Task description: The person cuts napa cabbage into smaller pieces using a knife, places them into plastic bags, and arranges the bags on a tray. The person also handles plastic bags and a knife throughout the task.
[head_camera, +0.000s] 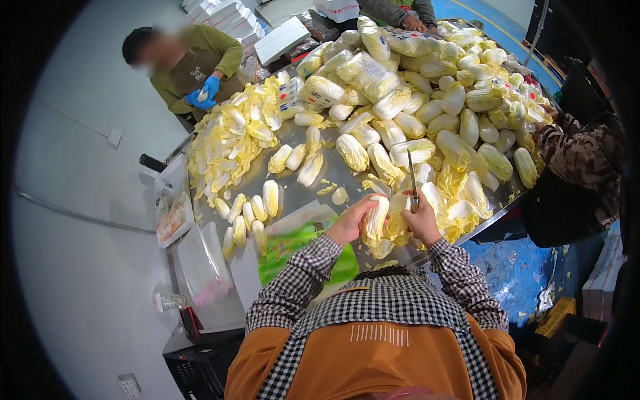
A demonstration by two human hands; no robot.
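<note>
My left hand (352, 220) grips a small napa cabbage (376, 220) over the near edge of the metal table (290, 195). Close by on the right, my right hand (421, 216) holds a knife (412, 175), its blade pointing away from me. Loose yellow cabbage leaves (457, 215) lie under and beside both hands. A trimmed-off cabbage piece (340, 196) rests beyond my left hand. Small peeled cabbages (248, 215) stand grouped at the left, with a few larger ones (310, 169) farther back.
A large heap of napa cabbages (430, 110), some bagged, covers the far right. Leaves are piled (235, 135) at the left, near a person in blue gloves (204, 94). Other people stand at the far side and right. A green printed bag (300, 250) and plastic bags (205, 265) lie nearby.
</note>
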